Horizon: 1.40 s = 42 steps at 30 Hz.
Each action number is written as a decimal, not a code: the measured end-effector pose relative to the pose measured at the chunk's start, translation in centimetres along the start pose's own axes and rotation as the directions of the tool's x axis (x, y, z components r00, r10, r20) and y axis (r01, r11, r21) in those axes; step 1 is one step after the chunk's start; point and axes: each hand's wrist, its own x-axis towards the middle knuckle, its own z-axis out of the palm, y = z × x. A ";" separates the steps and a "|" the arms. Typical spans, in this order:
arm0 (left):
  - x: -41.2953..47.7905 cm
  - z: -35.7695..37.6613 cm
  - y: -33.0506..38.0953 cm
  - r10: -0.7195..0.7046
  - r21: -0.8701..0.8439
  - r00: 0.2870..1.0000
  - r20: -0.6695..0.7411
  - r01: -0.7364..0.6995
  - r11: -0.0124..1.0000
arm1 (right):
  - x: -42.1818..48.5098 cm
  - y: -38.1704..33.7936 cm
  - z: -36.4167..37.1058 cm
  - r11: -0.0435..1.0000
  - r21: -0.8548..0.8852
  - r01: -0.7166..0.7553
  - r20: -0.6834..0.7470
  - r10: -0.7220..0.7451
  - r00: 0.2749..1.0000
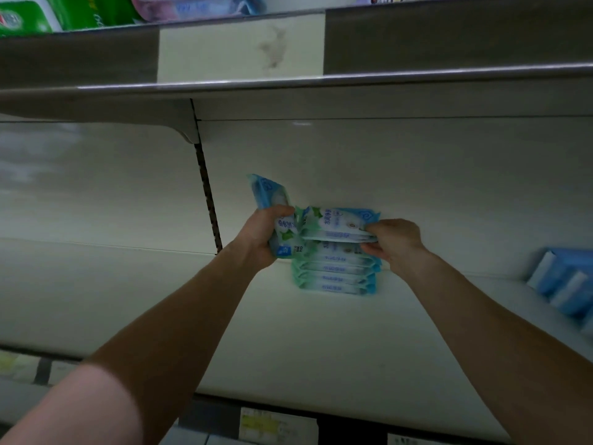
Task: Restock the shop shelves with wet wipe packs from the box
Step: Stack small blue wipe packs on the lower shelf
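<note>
The left hand [261, 234] curls around what look like two upright wet wipe packs [269, 194]. The right hand [396, 244] pinches the right end of one pack [337, 224], which lies atop a stack [335, 271] of about five at the shelf's [321, 342] back edge. Several blurred blue packs [564, 281] sit at its right edge.

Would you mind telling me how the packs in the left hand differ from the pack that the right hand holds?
The left-hand packs stand on end, tilted, beside the stack; the top pack lies nearly flat on it. The left hand grips several packs together; the right hand pinches one by its end. Both share the same teal-and-white wrapper.
</note>
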 end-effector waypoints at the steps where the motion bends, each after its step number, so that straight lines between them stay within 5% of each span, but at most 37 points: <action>1: 0.3 0.1 0.0 0.013 0.024 1.000 -0.020 -0.013 1.000 | 0.3 0.2 0.0 0.993 -0.111 0.042 -0.007 -0.043 0.999; 5: 1.0 0.2 -0.4 0.011 0.087 0.998 -0.057 -0.006 0.996 | 1.0 0.6 -0.1 0.866 -0.462 0.194 -0.018 -0.228 0.974; 15: 1.6 0.1 -1.0 -0.035 0.184 0.997 -0.064 0.046 0.982 | 1.4 2.0 -0.4 0.664 -0.707 0.245 0.061 -0.289 0.956; 23: 1.2 -0.7 0.2 0.028 0.255 0.993 -0.110 0.001 0.967 | 1.8 2.5 -0.6 0.330 -0.894 0.303 0.166 -0.384 0.908; 26: 0.3 -0.9 1.5 -0.058 0.195 0.998 0.000 0.057 0.979 | 1.3 1.2 -0.5 0.233 -0.912 0.338 0.207 -0.449 0.869; 29: -0.2 -1.0 2.1 -0.176 0.283 0.972 0.159 0.126 0.951 | 0.2 -1.1 0.7 0.538 -0.689 0.485 0.236 -0.467 0.852; 32: -0.6 0.0 1.8 -0.290 0.375 0.916 0.277 0.175 0.911 | -1.7 -3.0 2.1 0.908 -0.257 0.330 0.358 -0.227 0.906; 36: -0.7 1.1 1.5 -0.349 0.444 0.878 0.327 0.184 0.877 | -2.6 -3.3 2.0 0.952 -0.175 0.252 0.411 -0.162 0.897; 42: -0.8 -0.1 1.4 -0.402 0.530 0.870 0.286 0.206 0.823 | -1.9 -3.2 0.2 0.985 -0.042 0.165 0.179 -0.155 0.972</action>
